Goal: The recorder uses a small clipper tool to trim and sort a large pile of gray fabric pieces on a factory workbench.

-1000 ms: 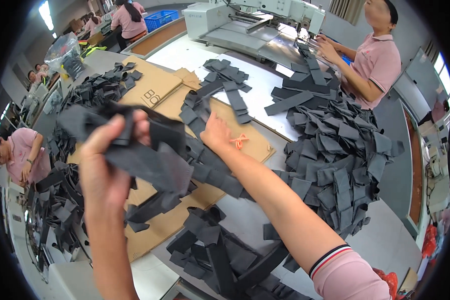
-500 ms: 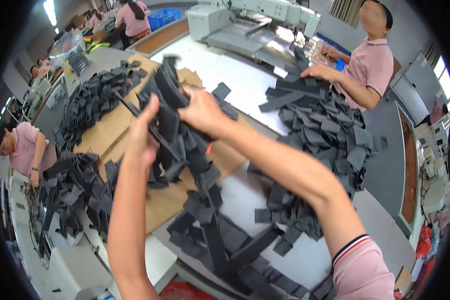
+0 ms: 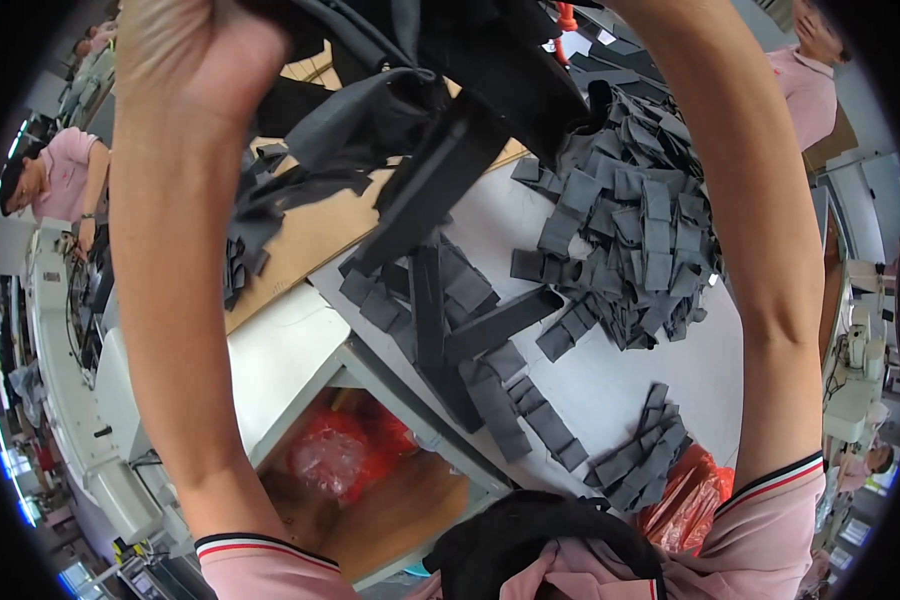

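At the top left, the palm and wrist of my left hand (image 3: 205, 60) show beside a bunch of long black fabric strips (image 3: 490, 75); its fingers lie beyond the upper edge. The bunch hangs between my raised arms, its loose ends reaching down over brown cardboard (image 3: 305, 265). My right forearm runs up out of view at the top, and the hand itself does not show. Beneath the bunch, more black strips (image 3: 428, 310) lie crossed on the white tabletop (image 3: 670, 365). To their right is a heap of folded dark grey fabric pieces (image 3: 650, 230).
An open shelf below the table holds a red plastic bag (image 3: 335, 450). Another red bag (image 3: 685, 500) is by my right sleeve. Smaller rows of grey pieces (image 3: 640, 450) lie nearer me. One person (image 3: 65, 180) works at the left beside white machinery (image 3: 65, 310); another (image 3: 805, 85) is at upper right.
My view has tilted down. My arms now reach to the upper edge, with the hands mostly out of the picture. The black strips appear larger and higher, hanging between my arms.
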Demonstrator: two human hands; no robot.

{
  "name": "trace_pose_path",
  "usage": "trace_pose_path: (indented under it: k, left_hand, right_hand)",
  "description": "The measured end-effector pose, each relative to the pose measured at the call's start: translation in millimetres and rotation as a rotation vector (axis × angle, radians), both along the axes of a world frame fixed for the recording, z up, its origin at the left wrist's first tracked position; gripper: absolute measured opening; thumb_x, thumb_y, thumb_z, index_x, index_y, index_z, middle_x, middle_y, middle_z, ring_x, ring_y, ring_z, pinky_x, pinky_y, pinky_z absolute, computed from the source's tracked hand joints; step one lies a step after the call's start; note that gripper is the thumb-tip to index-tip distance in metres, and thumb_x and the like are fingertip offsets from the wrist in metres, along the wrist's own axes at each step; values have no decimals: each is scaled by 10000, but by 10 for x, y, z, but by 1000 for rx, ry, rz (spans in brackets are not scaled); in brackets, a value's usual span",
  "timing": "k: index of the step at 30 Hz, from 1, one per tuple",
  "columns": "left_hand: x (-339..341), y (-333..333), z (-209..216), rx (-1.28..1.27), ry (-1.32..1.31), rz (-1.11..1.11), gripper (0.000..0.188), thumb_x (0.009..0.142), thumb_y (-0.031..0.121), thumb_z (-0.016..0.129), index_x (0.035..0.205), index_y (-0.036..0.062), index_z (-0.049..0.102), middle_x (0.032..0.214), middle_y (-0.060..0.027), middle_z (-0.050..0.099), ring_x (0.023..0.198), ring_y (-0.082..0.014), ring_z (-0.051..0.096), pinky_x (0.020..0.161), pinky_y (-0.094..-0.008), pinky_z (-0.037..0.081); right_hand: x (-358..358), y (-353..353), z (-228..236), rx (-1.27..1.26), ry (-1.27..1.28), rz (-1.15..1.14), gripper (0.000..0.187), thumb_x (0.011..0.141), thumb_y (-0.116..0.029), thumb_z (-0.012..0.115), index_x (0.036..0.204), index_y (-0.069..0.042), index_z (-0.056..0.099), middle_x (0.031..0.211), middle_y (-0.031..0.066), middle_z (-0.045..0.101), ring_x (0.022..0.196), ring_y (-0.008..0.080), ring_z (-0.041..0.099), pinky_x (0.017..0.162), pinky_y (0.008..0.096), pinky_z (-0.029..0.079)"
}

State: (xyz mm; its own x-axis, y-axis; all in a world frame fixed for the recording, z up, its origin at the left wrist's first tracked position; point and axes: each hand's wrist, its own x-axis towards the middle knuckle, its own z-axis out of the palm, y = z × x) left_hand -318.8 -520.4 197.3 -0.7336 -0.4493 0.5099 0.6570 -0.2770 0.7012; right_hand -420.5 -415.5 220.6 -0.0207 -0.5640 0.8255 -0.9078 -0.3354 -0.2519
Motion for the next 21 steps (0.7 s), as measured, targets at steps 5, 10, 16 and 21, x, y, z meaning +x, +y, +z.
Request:
trace_pose_path:
  k: [5,10,16,21]
  left_hand:
    - [107,60,-61,138,52,-26,259,857,206,621,1046,29,603,1022,-96,646,928,-209,620,856,-339,495]
    - [243,213,-613,555,-50,260,304,881,223,582,1099,14,560,1102,-98,612,1016,-220,578,953,-370,423]
    - [323,588,-1980,666,-178,244,366,903,298,539,1159,38,510,1176,-70,551,1134,-195,488,1008,-350,357]
    - [505,932,-2332,720,-126,274,359,902,324,539,1149,64,512,1112,-56,558,1069,-178,510,963,-340,383]
  right_hand:
    - [115,121,37,-10,6,61,136,631,-5,584,723,96,588,585,257,541,520,275,594,525,345,463]
    - [190,105,-392,149,-193,25,178,643,-22,577,802,37,632,663,251,603,611,319,633,600,380,485]
    - [325,179,-1833,357,-355,-110,375,629,-134,683,979,-100,553,813,143,614,789,359,596,654,440,467]
    - [541,390,-2017,487,-311,-112,355,640,-112,688,983,-108,597,785,89,595,783,285,587,630,386,474]
